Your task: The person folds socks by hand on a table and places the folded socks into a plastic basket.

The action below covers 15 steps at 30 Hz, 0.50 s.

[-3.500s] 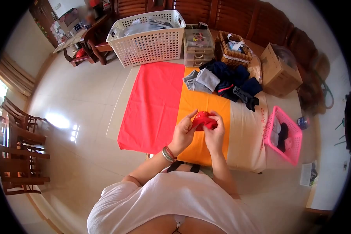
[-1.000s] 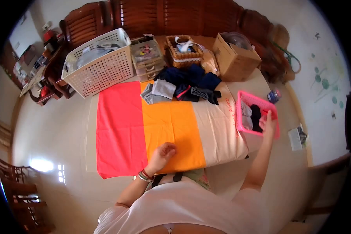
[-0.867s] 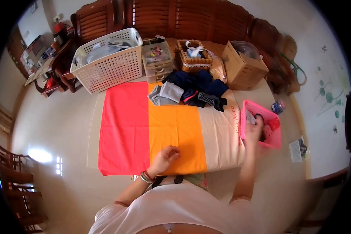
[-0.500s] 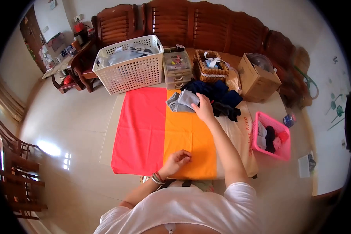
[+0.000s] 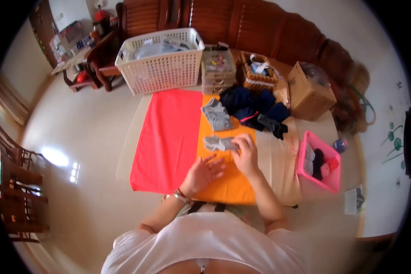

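A grey sock (image 5: 218,143) is pinched in my right hand (image 5: 245,156), its loose end pointing left above the orange part of the cloth (image 5: 233,182). My left hand (image 5: 202,175) is open beside it, palm turned up and fingers spread, not touching the sock. More grey socks (image 5: 216,114) lie in a small heap just beyond. To their right is a pile of dark navy and black clothing (image 5: 249,104), with a dark grey piece (image 5: 272,124) at its near end.
A white perforated basket (image 5: 164,68), clear drawers (image 5: 218,73), a wicker basket (image 5: 256,75) and a cardboard box (image 5: 309,93) line the far side. A pink basket (image 5: 321,180) with sock-like bundles stands right, near a small jar (image 5: 340,145). Behind is a wooden sofa (image 5: 260,27).
My right hand has drawn a grey sock from the heap toward me. My left hand has risen and its fingers have opened. The view has shifted slightly.
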Available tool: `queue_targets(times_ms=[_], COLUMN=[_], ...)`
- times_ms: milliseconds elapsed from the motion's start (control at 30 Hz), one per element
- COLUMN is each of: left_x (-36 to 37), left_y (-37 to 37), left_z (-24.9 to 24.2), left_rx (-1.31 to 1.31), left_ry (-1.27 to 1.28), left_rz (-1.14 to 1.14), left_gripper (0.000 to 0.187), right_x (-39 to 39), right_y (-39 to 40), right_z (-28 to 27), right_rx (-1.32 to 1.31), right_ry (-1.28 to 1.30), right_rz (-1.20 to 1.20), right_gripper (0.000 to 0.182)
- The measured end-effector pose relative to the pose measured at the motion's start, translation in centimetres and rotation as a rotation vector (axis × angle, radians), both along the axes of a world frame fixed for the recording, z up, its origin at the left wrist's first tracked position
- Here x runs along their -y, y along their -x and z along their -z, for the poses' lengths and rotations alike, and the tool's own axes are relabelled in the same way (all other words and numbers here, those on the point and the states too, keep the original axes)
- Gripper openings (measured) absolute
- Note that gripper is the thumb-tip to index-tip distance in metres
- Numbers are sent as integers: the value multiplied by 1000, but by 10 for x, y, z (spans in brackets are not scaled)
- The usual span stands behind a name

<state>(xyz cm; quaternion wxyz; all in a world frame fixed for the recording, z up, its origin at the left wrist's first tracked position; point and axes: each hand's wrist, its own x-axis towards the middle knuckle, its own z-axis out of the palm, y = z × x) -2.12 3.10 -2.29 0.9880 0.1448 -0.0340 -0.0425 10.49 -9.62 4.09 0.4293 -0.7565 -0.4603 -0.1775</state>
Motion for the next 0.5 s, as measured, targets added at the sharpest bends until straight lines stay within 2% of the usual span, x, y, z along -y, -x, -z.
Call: queue_targets(times_ms=[33,133,233,433,500], left_x=[-4,-7,-10,-7,-4], left_y=[0,0,1,4,7], left_z=[-5,-16,-9,-3,-5], left_rx=[36,-167,-285,-214,-126], left_ry=[128,108,-330,-438,-515], left_rz=[37,-47,-106,-19,-54], left_gripper=[41,41,38,37,39], right_x=[7,27,37,40,33], right_y=[18,55,70,65,64], right_z=[8,33,40,36,26], right_rx=[26,-10,-114,-436,-351], right_ry=[6,103,130,98,47], right_rz=[-14,-87,-119,-114,-9], right_gripper=[30,34,33,26,25])
